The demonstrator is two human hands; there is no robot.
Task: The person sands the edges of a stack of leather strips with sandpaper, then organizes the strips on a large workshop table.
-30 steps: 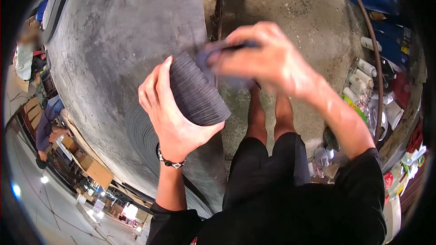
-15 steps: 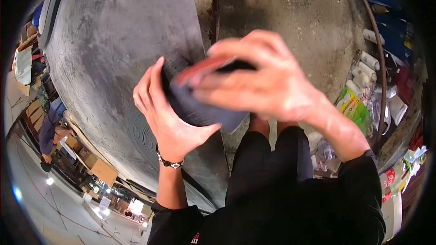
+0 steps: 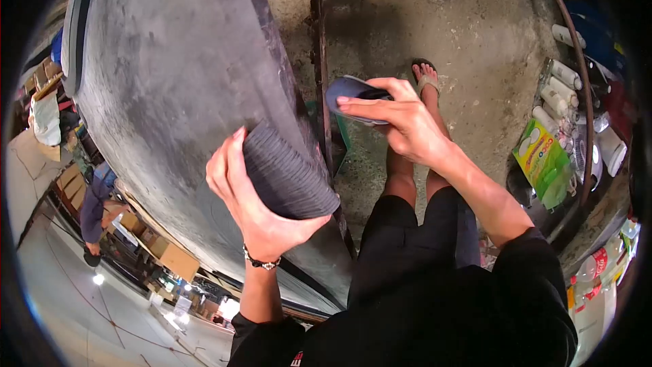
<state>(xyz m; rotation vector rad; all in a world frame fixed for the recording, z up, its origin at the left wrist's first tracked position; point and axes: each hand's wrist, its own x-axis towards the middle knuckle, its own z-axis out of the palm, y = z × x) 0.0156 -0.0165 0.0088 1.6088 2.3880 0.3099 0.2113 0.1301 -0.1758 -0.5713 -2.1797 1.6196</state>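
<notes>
A thick stack of thin, dark grey, flat pieces (image 3: 288,173) is gripped in my left hand (image 3: 255,214), fingers along its far side and thumb at its near end. The layered edges of the stack face up. My right hand (image 3: 411,122) is closed on a dark, rounded flat piece (image 3: 350,95), pinched and curved between fingers and thumb. It is held apart from the stack, above the floor to its right. Beneath my left hand lies the broad grey work surface (image 3: 176,61).
A dark metal bar (image 3: 318,47) stands beside the work surface's edge. On the right lie white rolls (image 3: 564,75), a green and yellow bag (image 3: 543,163), plastic bottles (image 3: 594,265) and a curved brown pipe (image 3: 577,54). A person (image 3: 94,214) and cardboard boxes (image 3: 176,261) are at far left.
My right hand has moved right, away from the stack, with the dark piece in its fingers. The reddish surface that showed at my right hand is out of sight. My left hand still grips the stack.
</notes>
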